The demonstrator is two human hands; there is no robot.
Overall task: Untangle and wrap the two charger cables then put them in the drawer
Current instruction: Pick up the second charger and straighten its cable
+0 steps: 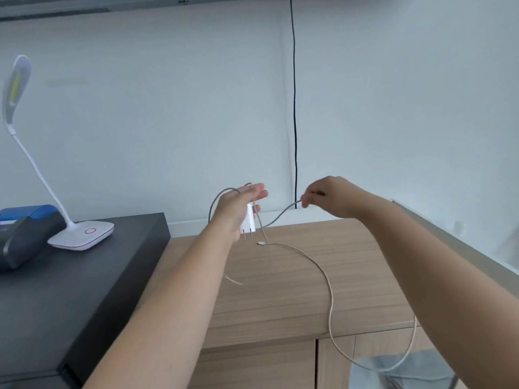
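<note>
Head view, frame centre: left hand (238,210) holds white plug (249,220), grey cable (222,196) looped over it — right hand (323,196) pinches that cable; beige cable (328,287) trails across bench (295,276).

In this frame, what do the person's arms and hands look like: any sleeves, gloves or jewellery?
Both forearms are bare right to the frame's lower edge, with no sleeve in view. The left hand and right hand are ungloved, and no ring, watch, bracelet or other marking shows on either wrist or hand.
</note>
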